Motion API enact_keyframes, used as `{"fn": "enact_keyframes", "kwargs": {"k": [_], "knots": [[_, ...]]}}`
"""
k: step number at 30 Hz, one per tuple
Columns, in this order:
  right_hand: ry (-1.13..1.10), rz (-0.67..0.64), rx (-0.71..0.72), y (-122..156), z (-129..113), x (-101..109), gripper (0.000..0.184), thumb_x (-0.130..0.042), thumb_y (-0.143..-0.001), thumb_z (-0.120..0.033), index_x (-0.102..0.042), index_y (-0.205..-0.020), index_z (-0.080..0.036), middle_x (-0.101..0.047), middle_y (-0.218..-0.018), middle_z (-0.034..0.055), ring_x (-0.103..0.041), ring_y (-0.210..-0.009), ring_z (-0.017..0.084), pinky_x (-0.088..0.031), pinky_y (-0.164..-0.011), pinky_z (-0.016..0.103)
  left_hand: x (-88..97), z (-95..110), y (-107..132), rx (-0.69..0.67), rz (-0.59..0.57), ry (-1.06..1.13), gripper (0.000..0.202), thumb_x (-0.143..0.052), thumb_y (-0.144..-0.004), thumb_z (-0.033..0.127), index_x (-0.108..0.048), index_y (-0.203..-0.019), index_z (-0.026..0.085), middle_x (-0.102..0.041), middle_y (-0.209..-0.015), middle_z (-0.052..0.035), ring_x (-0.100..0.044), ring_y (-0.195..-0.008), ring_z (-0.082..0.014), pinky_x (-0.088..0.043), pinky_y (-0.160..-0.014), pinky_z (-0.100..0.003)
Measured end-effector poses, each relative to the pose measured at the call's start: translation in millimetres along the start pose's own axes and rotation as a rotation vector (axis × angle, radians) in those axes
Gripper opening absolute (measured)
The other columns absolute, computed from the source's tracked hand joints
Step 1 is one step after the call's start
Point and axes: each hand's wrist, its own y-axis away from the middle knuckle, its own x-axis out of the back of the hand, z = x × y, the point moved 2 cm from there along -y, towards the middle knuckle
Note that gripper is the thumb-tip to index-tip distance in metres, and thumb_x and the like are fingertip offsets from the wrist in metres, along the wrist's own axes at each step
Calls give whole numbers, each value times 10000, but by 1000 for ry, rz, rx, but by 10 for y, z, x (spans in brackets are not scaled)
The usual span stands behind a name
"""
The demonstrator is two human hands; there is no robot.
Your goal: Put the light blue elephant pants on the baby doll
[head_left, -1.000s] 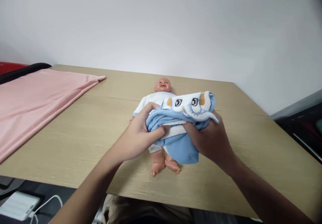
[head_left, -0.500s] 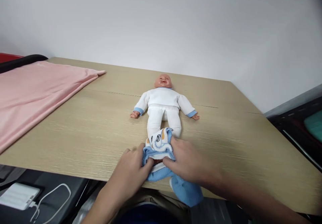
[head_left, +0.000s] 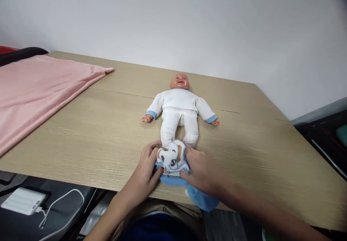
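Observation:
A baby doll (head_left: 180,100) in a white top and white trousers with blue cuffs lies on its back, legs toward me. Around its feet is a blue-and-white plush garment (head_left: 173,159) with an animal face on it; its exact kind is hard to tell. My left hand (head_left: 149,163) grips the garment's left edge, thumb low and fingers curled behind. On the other side, my right hand (head_left: 199,165) pinches the right edge. Both hands are closed on the cloth. A blue part of the garment hangs over the table edge. The doll's feet are mostly hidden.
A pink cloth (head_left: 48,89) covers the left of the wooden table (head_left: 114,136). Behind stands a white wall (head_left: 173,20). Below left, a white power bank (head_left: 24,200) with a cable rests on a dark seat (head_left: 65,194). A black object stands at right.
The garment's animal-face panel has been drawn up and spread out over the doll's feet, hiding the opening seen before. Both hands keep hold of it. The camera view has shifted slightly.

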Motion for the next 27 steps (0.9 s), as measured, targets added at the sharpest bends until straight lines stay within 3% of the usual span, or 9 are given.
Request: {"fn": "enact_keyframes", "kwargs": {"k": [2,3,6,11,15,18,21,24,27], "knots": [[-134,73,50,0,70,-11,732,-733,-813,-133,-526,-1512,-203,-769,-1354,135,-755,-1195,354,-583,-986,449,59,-21,-24,-40,-32,58,406,-530,-1091,149,-509,-1467,302,-479,-1587,-108,-470,-1495,-265,-398,-1269,-431],[-171,98,60,0,103,-23,700,-753,-818,-152,-542,-1482,-214,-785,-1298,118,-768,-1144,345,-591,-942,439,95,-38,-45,-47,-50,96,400,-538,-1091,154,-510,-1461,304,-509,-1559,-103,-501,-1462,-261,-415,-1252,-424],[-165,155,61,-3,180,-62,387,-777,-863,-213,-650,-1229,-215,-791,-1103,94,-772,-977,317,-595,-837,415,208,-137,-131,12,-102,204,334,-573,-1086,197,-534,-1409,273,-624,-1379,-90,-606,-1270,-255,-490,-1133,-411],[-111,223,200,-67,207,69,321,-736,-906,-195,-711,-1227,-188,-727,-1326,156,-729,-1160,327,-584,-983,448,352,-267,-299,105,-172,252,227,-643,-1076,357,-611,-1253,219,-678,-1147,-62,-626,-1057,-244,-520,-972,-390],[-186,110,224,-236,284,277,14,-704,-931,-193,-714,-926,-185,-740,-916,33,-675,-845,216,-519,-785,335,415,-231,-448,130,-275,330,298,-722,-1032,407,-650,-1240,206,-688,-1168,-69,-637,-1084,-247,-528,-989,-394],[-266,33,224,-382,363,355,192,-792,-917,-337,-705,-853,-178,-685,-787,-17,-598,-745,177,-455,-707,307,496,-251,-572,156,-285,414,447,-883,-892,454,-662,-1188,203,-692,-1110,-60,-638,-1043,-251,-545,-940,-384],[-316,5,268,-428,359,382,278,-825,-938,-427,-740,-982,-166,-761,-928,15,-654,-853,199,-503,-821,337,615,-347,-686,173,-259,431,576,-1008,-742,452,-640,-1113,209,-655,-1031,-23,-612,-973,-223,-529,-866,-334],[-356,65,325,-347,317,410,368,-841,-959,-450,-726,-1170,-172,-772,-1149,62,-681,-1042,232,-519,-977,379,719,-435,-762,139,-260,422,525,-989,-777,483,-638,-1041,197,-628,-1003,-9,-581,-952,-201,-484,-849,-306],[-541,57,278,-237,404,414,382,-832,-977,-471,-699,-1195,-187,-697,-1192,63,-656,-1088,226,-528,-972,364,765,-464,-787,131,-266,473,484,-907,-859,570,-648,-994,184,-609,-973,-14,-557,-918,-195,-468,-833,-310]]}}
